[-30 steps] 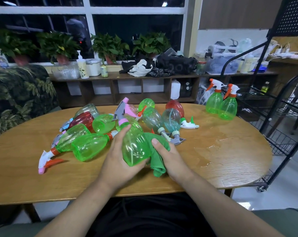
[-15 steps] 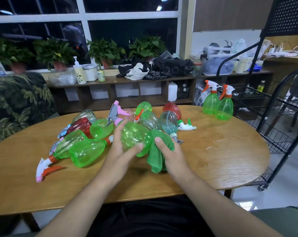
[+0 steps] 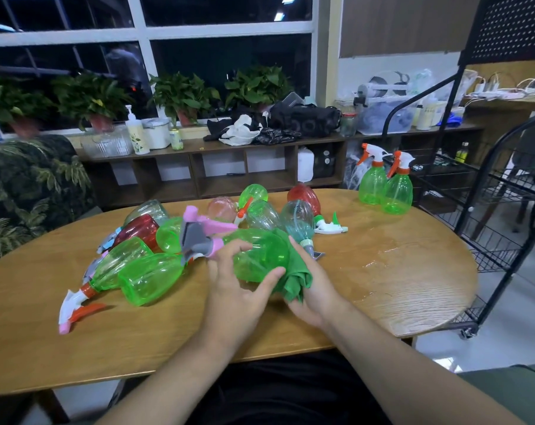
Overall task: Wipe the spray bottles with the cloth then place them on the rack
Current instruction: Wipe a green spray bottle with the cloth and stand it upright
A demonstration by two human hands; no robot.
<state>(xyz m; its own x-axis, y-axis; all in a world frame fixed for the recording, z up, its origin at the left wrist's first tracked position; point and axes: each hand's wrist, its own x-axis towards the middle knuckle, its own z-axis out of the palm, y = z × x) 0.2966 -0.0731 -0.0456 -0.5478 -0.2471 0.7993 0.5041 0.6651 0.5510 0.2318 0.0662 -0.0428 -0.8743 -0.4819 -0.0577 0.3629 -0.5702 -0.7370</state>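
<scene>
Translucent green plastic spray bottle (image 3: 261,254) held on its side just above the wooden table (image 3: 413,280), pink-and-grey trigger head pointing left. Left hand (image 3: 235,289) cradles the body with thumb and fingers, steadying it for wiping. Right hand (image 3: 313,288) grips a bunched green cloth (image 3: 294,279) against the base end; contact area probably partly hidden. Versus 0.5 s ago: bottle rotated, trigger head now exposed. Black wire rack (image 3: 505,210) stands at right.
</scene>
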